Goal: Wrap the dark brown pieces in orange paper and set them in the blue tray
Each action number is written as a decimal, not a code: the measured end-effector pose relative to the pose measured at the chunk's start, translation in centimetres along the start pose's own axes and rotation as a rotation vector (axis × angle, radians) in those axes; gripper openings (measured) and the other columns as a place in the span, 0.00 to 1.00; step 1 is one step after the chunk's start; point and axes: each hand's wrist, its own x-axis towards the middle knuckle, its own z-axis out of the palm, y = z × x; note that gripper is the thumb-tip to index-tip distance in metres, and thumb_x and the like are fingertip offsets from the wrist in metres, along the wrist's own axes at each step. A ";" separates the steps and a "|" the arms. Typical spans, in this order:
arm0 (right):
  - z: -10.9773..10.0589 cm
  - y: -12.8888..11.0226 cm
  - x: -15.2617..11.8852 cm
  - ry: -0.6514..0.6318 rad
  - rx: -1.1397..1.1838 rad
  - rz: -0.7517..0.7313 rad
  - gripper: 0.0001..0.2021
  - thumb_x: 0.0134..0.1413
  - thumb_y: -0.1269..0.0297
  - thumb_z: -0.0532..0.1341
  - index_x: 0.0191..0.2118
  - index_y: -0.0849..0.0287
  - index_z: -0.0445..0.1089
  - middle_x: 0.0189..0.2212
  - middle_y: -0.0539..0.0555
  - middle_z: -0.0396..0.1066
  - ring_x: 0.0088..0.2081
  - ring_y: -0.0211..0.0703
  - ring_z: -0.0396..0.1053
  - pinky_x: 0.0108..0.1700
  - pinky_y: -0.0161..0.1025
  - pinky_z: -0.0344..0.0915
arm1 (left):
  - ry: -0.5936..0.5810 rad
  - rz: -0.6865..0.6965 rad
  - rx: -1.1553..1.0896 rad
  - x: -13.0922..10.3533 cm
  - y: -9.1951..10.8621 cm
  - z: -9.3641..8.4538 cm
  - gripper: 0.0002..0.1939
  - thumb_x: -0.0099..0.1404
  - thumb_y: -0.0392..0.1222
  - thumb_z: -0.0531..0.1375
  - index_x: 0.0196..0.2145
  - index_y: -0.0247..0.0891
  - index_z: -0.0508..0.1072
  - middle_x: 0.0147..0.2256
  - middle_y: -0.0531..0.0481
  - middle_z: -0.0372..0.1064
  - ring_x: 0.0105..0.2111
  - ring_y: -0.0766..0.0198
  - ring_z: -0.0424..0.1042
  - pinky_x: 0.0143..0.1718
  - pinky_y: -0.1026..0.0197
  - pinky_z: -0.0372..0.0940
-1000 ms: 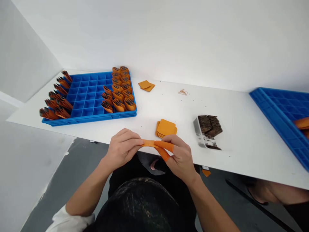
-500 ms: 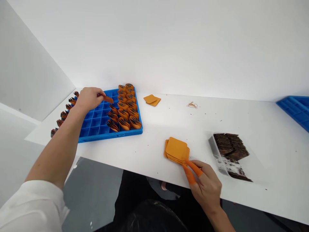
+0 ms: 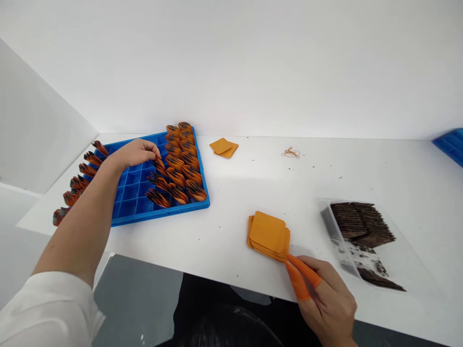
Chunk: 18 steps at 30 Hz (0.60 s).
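My left hand (image 3: 135,153) reaches over a blue divided tray (image 3: 159,214), fingers pinched on the top of a folded orange piece (image 3: 160,166) in one compartment. Several folded orange pieces with dark edges (image 3: 176,178) stand in rows along the tray's right side. My right hand (image 3: 327,291), with orange covers on thumb and index finger, pinches the near right corner of a stack of orange square sheets (image 3: 268,234) on the white table. Thumb and fingertip meet at that corner.
A clear plastic box (image 3: 338,241) of thin dark brown squares (image 3: 361,221) stands right of the stack. Two loose orange sheets (image 3: 224,147) and tangled rubber bands (image 3: 291,153) lie near the wall. Another blue tray (image 3: 452,144) shows at far right. Dark crumbs dot the table (image 3: 235,193).
My left hand has lowered the orange piece into a compartment beside the filled ones. My right hand still pinches the stack's corner. The whole view has shifted slightly.
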 end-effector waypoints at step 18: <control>0.0 0.2 0.2 -0.014 0.027 0.006 0.09 0.64 0.73 0.68 0.47 0.55 0.81 0.37 0.54 0.78 0.34 0.43 0.78 0.33 0.39 0.74 | -0.054 -0.215 -0.287 1.2 -1.5 1.8 0.14 0.43 0.49 0.61 0.29 0.42 0.71 0.34 0.42 0.81 0.40 0.49 0.79 0.37 0.53 0.71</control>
